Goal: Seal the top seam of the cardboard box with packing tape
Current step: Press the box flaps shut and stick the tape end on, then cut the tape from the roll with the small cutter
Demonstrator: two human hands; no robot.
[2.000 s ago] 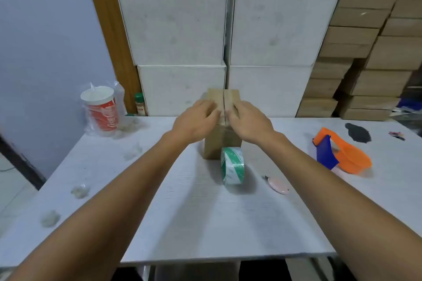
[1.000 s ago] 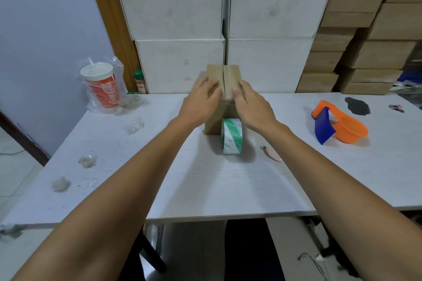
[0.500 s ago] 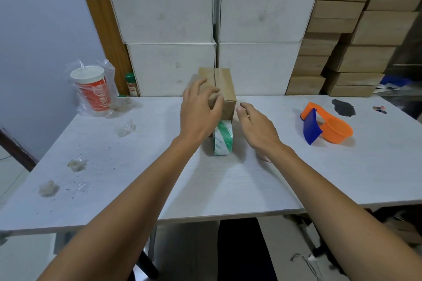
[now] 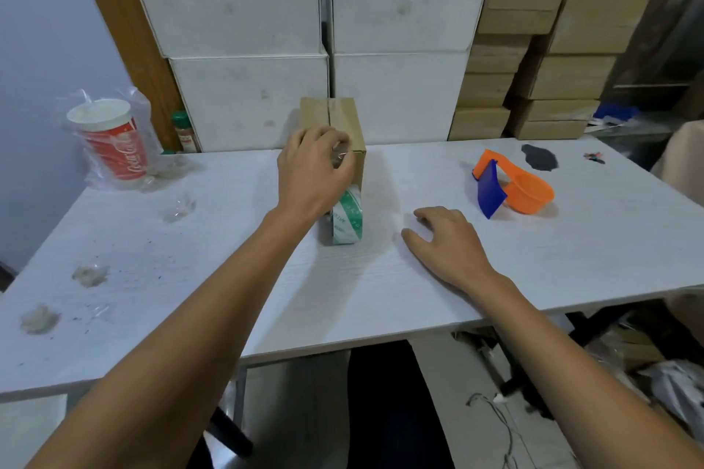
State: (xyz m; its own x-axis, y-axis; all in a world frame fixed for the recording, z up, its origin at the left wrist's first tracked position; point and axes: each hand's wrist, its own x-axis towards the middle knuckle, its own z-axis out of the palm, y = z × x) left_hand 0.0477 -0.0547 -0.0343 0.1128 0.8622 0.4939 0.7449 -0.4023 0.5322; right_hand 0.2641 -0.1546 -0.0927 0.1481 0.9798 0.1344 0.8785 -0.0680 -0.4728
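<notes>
Right hand [image 4: 445, 244] dropped to table [image 4: 228, 278]; cup [image 4: 112, 143] reads Coca-Cola.

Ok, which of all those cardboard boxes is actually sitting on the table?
Only the small brown cardboard box under the left hand, just behind the green and white tape roll. The other brown boxes are stacked behind the table.

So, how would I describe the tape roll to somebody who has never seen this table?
On the white table, find the small brown cardboard box standing at the back. The green-and-white striped tape roll stands on edge right before it, the only striped thing there.
</notes>
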